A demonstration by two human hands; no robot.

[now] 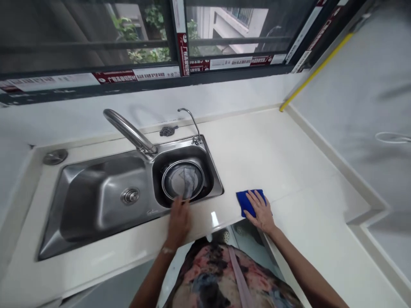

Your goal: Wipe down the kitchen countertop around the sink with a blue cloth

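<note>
My right hand lies with its fingers spread flat on a folded blue cloth, pressing it to the countertop right of the sink. My left hand is over the counter's front edge, fingertips at the near rim of the smaller sink basin. Its fingers are blurred, so whether they grip anything is unclear. Just beyond them, a round metal strainer sits in that basin. A greyish, see-through crumpled piece lies in the strainer; its kind is hard to make out.
The larger basin is on the left, with a drain. A tall faucet and a thin curved tap rise behind. A dark scrubber and a round metal lid lie on the counter. A yellow pipe runs up the right corner.
</note>
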